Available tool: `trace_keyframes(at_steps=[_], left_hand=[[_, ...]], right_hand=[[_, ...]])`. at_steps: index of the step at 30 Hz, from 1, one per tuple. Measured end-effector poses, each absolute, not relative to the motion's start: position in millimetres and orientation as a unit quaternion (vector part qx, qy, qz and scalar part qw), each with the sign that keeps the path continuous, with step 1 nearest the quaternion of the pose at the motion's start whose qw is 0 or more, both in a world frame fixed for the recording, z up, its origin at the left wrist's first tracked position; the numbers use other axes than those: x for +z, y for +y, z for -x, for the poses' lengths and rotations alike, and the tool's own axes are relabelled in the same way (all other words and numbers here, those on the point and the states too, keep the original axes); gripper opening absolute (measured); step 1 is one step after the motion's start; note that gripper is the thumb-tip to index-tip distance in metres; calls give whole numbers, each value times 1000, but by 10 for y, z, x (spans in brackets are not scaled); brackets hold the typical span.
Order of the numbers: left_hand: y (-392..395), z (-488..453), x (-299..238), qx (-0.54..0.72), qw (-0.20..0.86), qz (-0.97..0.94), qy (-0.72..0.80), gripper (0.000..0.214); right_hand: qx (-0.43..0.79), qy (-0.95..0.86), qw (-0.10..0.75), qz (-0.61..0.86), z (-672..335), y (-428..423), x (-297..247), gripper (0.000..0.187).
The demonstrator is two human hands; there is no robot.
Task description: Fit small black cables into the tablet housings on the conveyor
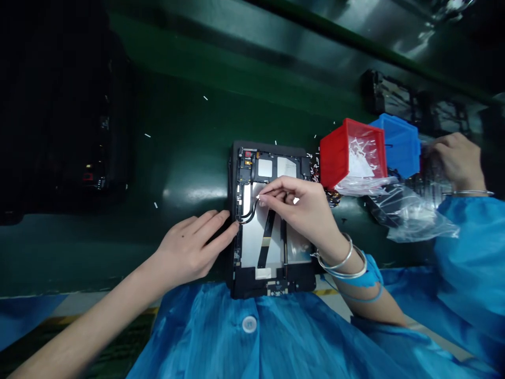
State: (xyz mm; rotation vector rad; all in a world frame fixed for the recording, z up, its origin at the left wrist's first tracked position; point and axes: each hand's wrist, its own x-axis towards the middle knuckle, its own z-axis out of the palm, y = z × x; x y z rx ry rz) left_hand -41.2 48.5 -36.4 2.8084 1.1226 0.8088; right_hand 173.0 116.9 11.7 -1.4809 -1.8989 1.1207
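Head view: an opened tablet (252, 247) lies back-side up in the middle of the frame, near the lower edge of the belt, with its silver plate and boards bare. The right hand (303, 210) pinches a black cable (248, 215) between thumb and forefinger tips (263, 199) where it curves across the upper left of the plate. The left hand (189, 247) lies flat, its fingers (221, 226) pressed together, their tips on the tablet's left rim beside the cable's lower end.

The cable probably seats best if it is guided gently along its curve while the left hand pins the frame, keeping clear of the flat ribbon (266, 237) just right of it.

A red bin (349, 152) and a blue bin (398, 142) stand right of the tablet, with clear plastic bags (410, 210) below them. A co-worker's hand (457, 158) reaches in at the right edge. Beneath everything is a glossy dark green belt (177, 158), flecked with white scraps, and the upper left is too dark to read.
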Motion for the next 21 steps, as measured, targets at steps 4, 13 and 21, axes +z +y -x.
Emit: trace_keyframes(at_steps=[4,13,21], left_hand=[[495,391,-354,265,16,-893,364,27],[498,404,-365,264,51,-893,361,45],[547,376,-397,243,71,-903,347,43]], right_hand=[[413,-713,197,530,-1743,1270,131,4],[442,-713,148,524,-1704,1394,165,4],[415,-723,145,533,-1688,1375,151,3]])
